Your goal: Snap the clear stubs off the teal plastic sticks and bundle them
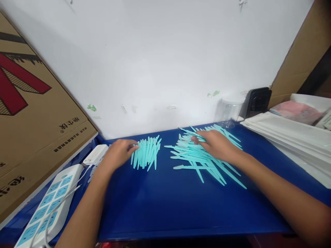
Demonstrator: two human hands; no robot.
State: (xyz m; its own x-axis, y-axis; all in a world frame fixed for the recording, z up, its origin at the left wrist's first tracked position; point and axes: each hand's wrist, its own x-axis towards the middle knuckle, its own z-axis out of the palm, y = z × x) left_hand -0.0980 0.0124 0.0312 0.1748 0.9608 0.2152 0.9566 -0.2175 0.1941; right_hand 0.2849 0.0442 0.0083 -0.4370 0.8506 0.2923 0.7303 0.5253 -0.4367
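Note:
Slim turquoise eyebrow razors lie in two piles on a blue tabletop (144, 203). The smaller pile (147, 155) is fairly neat, its razors mostly side by side and pointing toward me. At its left edge is my left hand (121, 151), thumb and forefinger closed together against the razors; whether one is between them cannot be made out. My right hand (213, 143) reaches over the larger, loosely fanned pile (204, 163). Its fingers are closed on an eyebrow razor (190, 132) that sticks out to the left; the hand hides part of the pile.
On the left stand a large cardboard box (46, 113), a white power strip (51, 203) with cables, and a white adapter (95, 155). A clear jar (231, 112) and a black container (258, 101) sit by the wall. Stacked white sheets (287, 137) lie at right.

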